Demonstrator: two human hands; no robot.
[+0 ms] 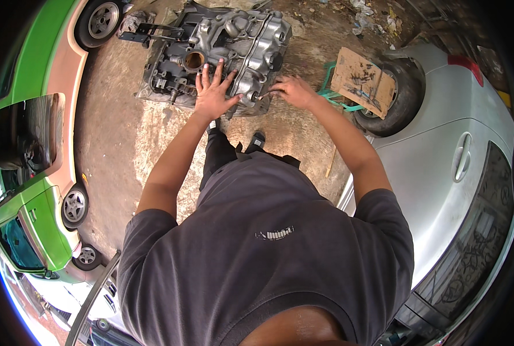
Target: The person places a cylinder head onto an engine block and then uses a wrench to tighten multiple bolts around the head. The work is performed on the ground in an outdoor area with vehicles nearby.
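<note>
lying splayed, the left hand (pixel 214 95) touches a grimy silver engine (pixel 239 46); grip unclear for right hand (pixel 294 91).

Brown dirty ground (pixel 113 150), big gray engine (pixel 239 43), perhaps right on it, green stool (pixel 329 97), cardboard (pixel 350 62) on top holding small tools (pixel 365 76)

printed mark (pixel 276 233): small, white, worn, on a dark grey shirt (pixel 239 271). scrawl-like marks (pixel 464 271): illegible, on the dark window (pixel 488 207) of a silver car (pixel 430 184).
</note>
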